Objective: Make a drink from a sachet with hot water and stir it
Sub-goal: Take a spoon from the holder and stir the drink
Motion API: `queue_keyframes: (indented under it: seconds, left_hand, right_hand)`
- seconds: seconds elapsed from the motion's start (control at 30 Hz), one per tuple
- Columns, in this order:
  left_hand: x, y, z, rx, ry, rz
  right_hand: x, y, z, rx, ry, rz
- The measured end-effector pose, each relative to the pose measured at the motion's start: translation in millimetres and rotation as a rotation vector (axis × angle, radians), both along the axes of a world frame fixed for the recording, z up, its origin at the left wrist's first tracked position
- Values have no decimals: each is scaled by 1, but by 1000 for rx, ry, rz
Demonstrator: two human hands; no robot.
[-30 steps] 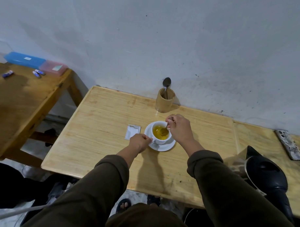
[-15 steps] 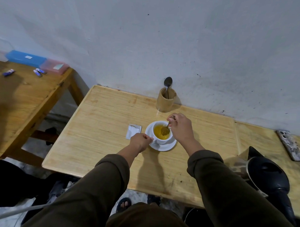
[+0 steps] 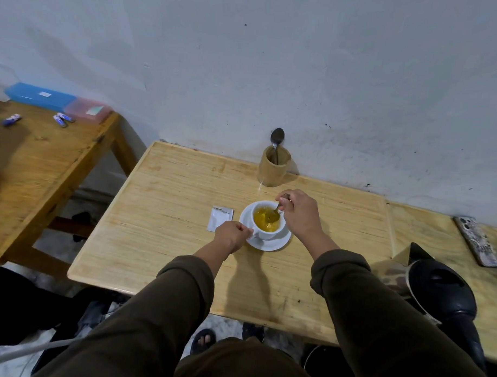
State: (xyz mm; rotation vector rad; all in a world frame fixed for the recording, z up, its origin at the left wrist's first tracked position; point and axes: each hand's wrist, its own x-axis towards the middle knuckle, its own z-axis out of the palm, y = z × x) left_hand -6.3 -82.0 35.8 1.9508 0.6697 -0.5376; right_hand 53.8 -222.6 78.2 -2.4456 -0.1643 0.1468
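Head cam, looking down at my light wood table (image 3: 168,202). My right hand (image 3: 300,215) is pinched shut on the spoon (image 3: 273,214), bowl sunk in the yellow drink. The white cup (image 3: 266,221) sits on its white saucer (image 3: 270,244), mid-table. My left hand (image 3: 231,235) is curled closed at the cup's left side, fingers at the handle & touching the saucer rim; can't tell how firm the grip is. Hands are apart, one each side of the cup.

Sachet (image 3: 220,219) lies flat just left of the saucer, top torn, white. No print readable on it. Wooden holder (image 3: 273,169) stands behind the cup by the wall, w/ a second spoon (image 3: 276,138) sticking up out of it. Black-lidded kettle (image 3: 435,282) is at my right, near the table edge, well apart from the cup. Phone (image 3: 478,241) w/ patterned case lies far right; pattern too blurred to read.

Other table (image 3: 45,164) to the left: blue box (image 3: 40,96) & pink box (image 3: 88,110) w/ small white labels, text too small. A few small blue-white items (image 3: 11,120) lie near them. Nothing stands btw my hands & the cup.
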Motion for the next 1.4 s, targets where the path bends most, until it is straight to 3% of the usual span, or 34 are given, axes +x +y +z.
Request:
queue_keyframes:
  seconds: [0.3, 0.53, 0.8, 1.1, 1.4]
  left_hand:
    - [0, 0, -1, -3, 2, -15]
    - [0, 0, 1, 10, 3, -39]
    - [0, 0, -3, -8, -1, -12]
    - [1, 1, -4, 15, -14, -47]
    - [2, 2, -13, 30, -46, -69]
  right_hand:
    - [-6, -2, 1, 144, 100, 8]
    - [-3, -4, -1, -15, -7, -2]
    - [-9, -3, -2, 153, 84, -12]
    - [-7, -1, -3, 7, -22, -3]
    - [-15, -6, -1, 293, 149, -28]
